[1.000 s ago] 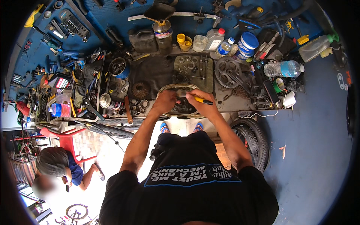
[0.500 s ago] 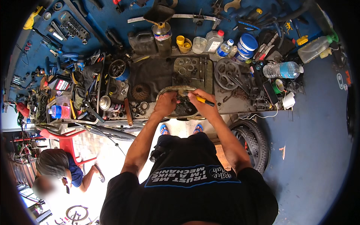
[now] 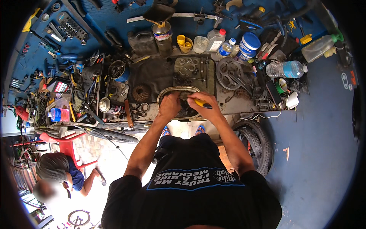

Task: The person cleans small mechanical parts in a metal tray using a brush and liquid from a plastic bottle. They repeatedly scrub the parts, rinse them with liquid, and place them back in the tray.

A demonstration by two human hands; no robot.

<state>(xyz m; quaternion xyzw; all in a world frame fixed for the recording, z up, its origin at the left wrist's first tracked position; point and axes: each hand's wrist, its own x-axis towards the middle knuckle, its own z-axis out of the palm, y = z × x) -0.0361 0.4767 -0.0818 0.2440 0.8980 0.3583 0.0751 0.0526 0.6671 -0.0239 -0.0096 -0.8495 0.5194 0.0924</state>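
Observation:
Both hands work inside a shallow metal tray (image 3: 164, 90) with dark, wet-looking contents at the front edge of the workbench. My left hand (image 3: 169, 107) is closed at the tray's left side, its fingertips pinched around something too small and hidden to name. In my right hand (image 3: 207, 106) is a tool with a yellow-and-black handle (image 3: 201, 103); its working end points into the tray and is hard to make out. Behind the tray, a mat (image 3: 209, 82) carries several metal rings and small parts. A rusty cassette of sprockets (image 3: 141, 93) lies to the left.
A crankset (image 3: 229, 72) lies right of the mat. Bottles and a white-and-blue tub (image 3: 249, 44) line the back. Left are a hammer-like tool (image 3: 128, 108) and a crowded tool tray (image 3: 100, 82). Tyres (image 3: 259, 147) stand below right; another person (image 3: 53, 168) sits low at left.
My right hand has shifted slightly left and tilted, bringing the yellow-and-black handle further over the tray. My left hand stays closed in nearly the same place.

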